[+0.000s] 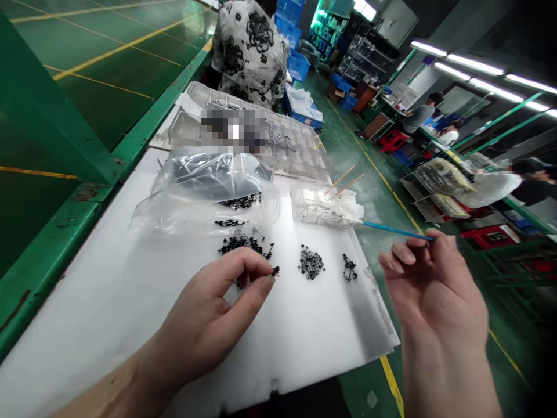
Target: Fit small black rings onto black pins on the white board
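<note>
- Black bit (275, 270) pinched tight between the left hand's (209, 316) fingers, just over the white bench (108, 331).
- Right hand (435, 290) has fingers together on a blue stick (395, 230).
- Black heaps (246, 245) lie close by.

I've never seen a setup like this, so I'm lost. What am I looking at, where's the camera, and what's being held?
No machine here: these are a person's two bare hands, seen from a camera worn on their head, looking forward and down. The left hand pinches a tiny black part between thumb and finger. The right hand has its fingertips at the end of a thin blue stick; whether it grips it is unclear. On the white sheet lie scattered black parts, a heap of small ring-like pieces, a clear plastic bag and a clear box. A co-worker is beyond.
</note>
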Tool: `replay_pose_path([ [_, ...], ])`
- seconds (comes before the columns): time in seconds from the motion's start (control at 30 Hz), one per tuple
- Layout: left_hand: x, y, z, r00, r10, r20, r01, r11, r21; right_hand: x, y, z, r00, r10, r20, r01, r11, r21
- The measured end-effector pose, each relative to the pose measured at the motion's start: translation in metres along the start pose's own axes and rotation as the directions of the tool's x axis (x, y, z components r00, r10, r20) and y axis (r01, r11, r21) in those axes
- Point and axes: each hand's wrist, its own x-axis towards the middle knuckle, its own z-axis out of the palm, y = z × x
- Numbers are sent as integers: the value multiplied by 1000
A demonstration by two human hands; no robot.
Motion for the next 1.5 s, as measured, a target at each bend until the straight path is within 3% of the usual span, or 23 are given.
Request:
replay_pose_path([
  [0.13,2,5,2,998,-7,-64,4,999,-51,-39,-1,4,993,110,31,-111,994,26],
  [0.3,4,9,3,996,-25,-80,17,995,-99,-57,3,9,994,100,50,-97,993,-63],
  [0.53,4,12,2,997,-28,-69,21,995,-92,-61,3,12,991,38,129,-21,991,-133],
  [1.5,5,14,2,998,21,-59,-25,997,-73,-64,3,13,993,6,120,13,987,-162],
])
